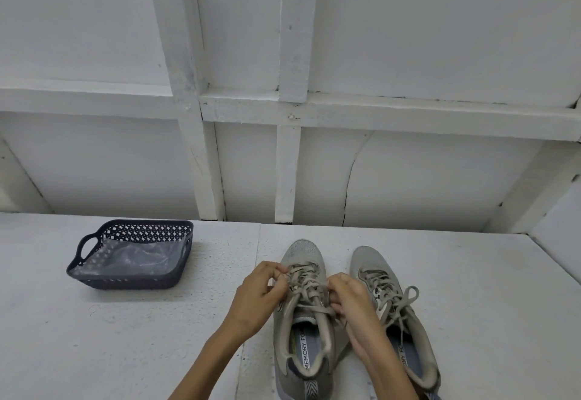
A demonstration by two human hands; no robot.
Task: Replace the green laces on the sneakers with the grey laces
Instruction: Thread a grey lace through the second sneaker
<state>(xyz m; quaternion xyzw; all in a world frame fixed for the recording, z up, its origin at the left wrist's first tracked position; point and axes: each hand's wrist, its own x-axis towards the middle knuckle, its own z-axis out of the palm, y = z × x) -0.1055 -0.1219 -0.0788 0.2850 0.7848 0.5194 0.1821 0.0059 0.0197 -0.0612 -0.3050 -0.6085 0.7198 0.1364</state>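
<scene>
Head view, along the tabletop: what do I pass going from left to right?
A dark basket → left hand → sneaker whose laces both hands pinch → right hand → second sneaker.

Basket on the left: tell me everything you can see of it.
The basket is a shallow rectangular tray, dark navy and plastic by the look, with latticed walls, rounded corners and a cut-out handle at its left end. It sits upright and flat on the white table, on the left side near the back edge. A crumpled clear plastic sheet lies inside it. Nothing else visibly touches it.
</scene>
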